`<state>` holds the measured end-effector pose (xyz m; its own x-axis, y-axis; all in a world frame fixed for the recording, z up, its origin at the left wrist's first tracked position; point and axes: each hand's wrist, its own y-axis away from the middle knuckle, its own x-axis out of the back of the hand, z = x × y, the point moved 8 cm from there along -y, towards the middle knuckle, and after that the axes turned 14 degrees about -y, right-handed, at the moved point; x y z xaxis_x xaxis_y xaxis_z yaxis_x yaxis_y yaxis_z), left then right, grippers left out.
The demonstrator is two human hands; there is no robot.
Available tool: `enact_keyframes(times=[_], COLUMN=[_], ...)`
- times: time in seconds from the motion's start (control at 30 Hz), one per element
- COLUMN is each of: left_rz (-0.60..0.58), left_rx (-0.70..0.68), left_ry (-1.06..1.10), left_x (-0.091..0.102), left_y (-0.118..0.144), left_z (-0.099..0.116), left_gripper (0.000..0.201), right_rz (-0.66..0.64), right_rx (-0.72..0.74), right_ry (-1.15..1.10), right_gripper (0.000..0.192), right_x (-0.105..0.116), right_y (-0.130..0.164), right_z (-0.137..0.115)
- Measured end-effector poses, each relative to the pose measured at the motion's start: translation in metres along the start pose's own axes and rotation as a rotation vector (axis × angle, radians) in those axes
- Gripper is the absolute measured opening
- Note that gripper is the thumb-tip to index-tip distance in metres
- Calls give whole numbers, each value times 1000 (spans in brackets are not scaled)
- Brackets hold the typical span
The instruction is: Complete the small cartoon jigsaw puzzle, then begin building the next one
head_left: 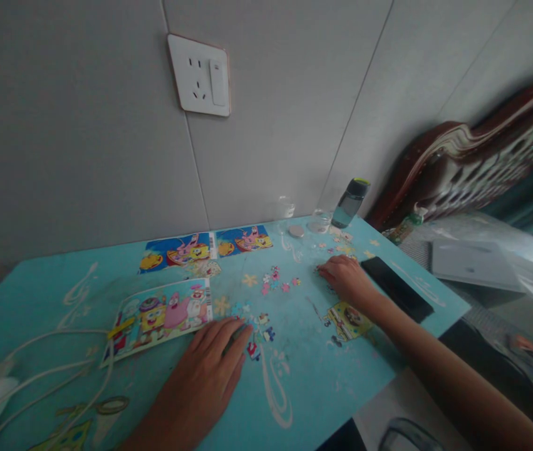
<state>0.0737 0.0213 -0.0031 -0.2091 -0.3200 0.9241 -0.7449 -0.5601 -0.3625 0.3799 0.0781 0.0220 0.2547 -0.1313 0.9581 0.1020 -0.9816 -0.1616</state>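
Observation:
My left hand lies palm down on the light blue table, fingers stretched out, at the lower edge of a picture card. Beside its fingertips is a small group of jigsaw puzzle pieces in red, blue and white. Farther right, my right hand rests on the table with its fingers drawn together at a small puzzle piece, mostly hidden by the fingertips. Between the hands lies a loose cluster of pink and blue pieces. More pieces are spread beyond my right hand.
Two blue cartoon cards lie along the wall. Clear plastic containers, a round lid and a dark bottle stand at the back. A black phone-like slab lies right of my right hand. White cables loop at left.

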Motion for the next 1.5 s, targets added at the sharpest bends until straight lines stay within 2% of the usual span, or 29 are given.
enact_keyframes(times=[0.23, 0.4, 0.6, 1.13, 1.5], left_rz=[14, -9, 13, -10, -5], left_rx=[12, 22, 18, 13, 7], left_ry=[7, -19, -24, 22, 1], left_x=[2, -3, 1, -1, 0], left_y=[0, 2, 1, 2, 1], left_z=[0, -1, -1, 0, -1], left_gripper=[42, 47, 45, 41, 40], right_rz=[1, 8, 2, 119, 60], right_rx=[24, 22, 11, -168, -187], right_ry=[-64, -94, -110, -108, -189], right_gripper=[27, 22, 20, 26, 24], right_x=[-3, -3, -2, 10, 2], right_y=[1, -2, -3, 15, -2], right_z=[10, 16, 18, 45, 37])
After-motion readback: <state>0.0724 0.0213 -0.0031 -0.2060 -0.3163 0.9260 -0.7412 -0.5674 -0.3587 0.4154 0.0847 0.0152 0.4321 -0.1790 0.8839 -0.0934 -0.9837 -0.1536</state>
